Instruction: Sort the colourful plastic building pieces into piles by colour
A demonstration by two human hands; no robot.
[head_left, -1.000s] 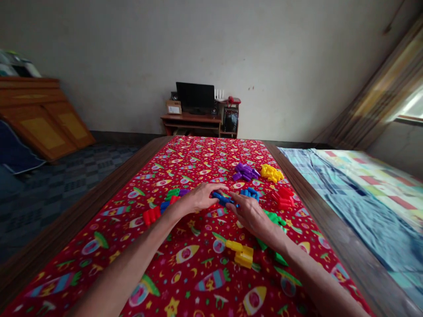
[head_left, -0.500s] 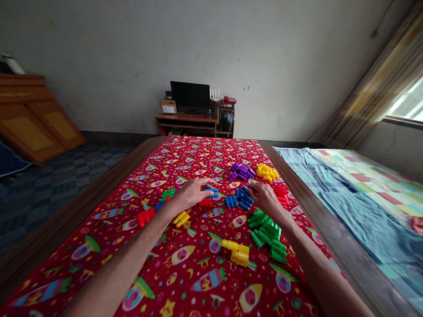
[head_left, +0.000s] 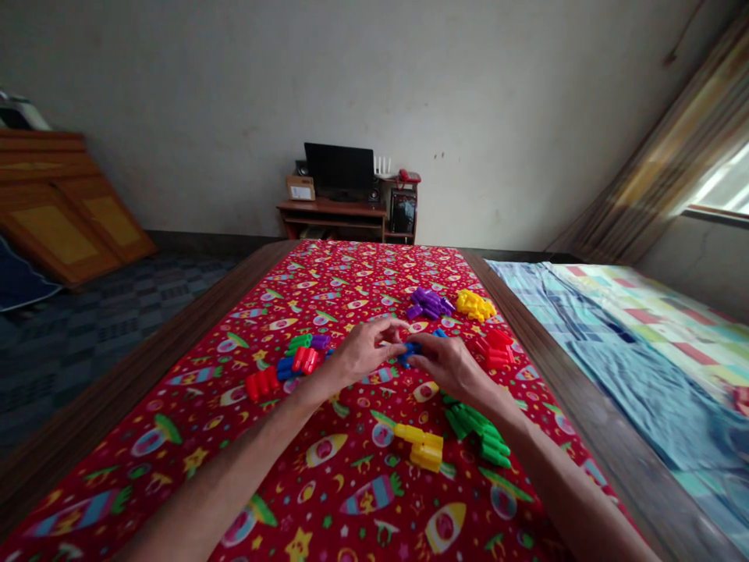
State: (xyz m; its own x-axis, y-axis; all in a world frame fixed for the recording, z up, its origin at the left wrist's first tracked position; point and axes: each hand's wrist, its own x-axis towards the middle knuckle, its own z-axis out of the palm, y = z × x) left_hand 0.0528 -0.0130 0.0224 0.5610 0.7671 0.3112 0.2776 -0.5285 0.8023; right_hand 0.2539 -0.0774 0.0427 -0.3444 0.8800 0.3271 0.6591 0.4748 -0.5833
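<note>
Over the middle of the table, my left hand (head_left: 370,349) and my right hand (head_left: 445,362) meet at a small blue building block (head_left: 409,354). Fingers of both hands are closed around it, covering much of its shape. Another bit of blue block (head_left: 440,333) shows just behind my right hand. Below the right wrist lies a pile of green blocks (head_left: 477,431). Nearer to me sit joined yellow blocks (head_left: 426,447). Left of my left wrist is a cluster with red blocks (head_left: 262,382), a blue block (head_left: 286,368), a green block (head_left: 299,341) and a purple block (head_left: 320,342).
Purple blocks (head_left: 430,303), yellow blocks (head_left: 475,305) and red blocks (head_left: 496,348) lie in separate piles along the right side. A red patterned cloth (head_left: 328,499) covers the wooden table (head_left: 585,402). A bed (head_left: 632,351) stands at right, a desk with a monitor (head_left: 338,172) beyond.
My left hand has moved right with a blue block, and my right hand has come left to meet it. The yellow and red pieces near my left wrist are no longer visible.
</note>
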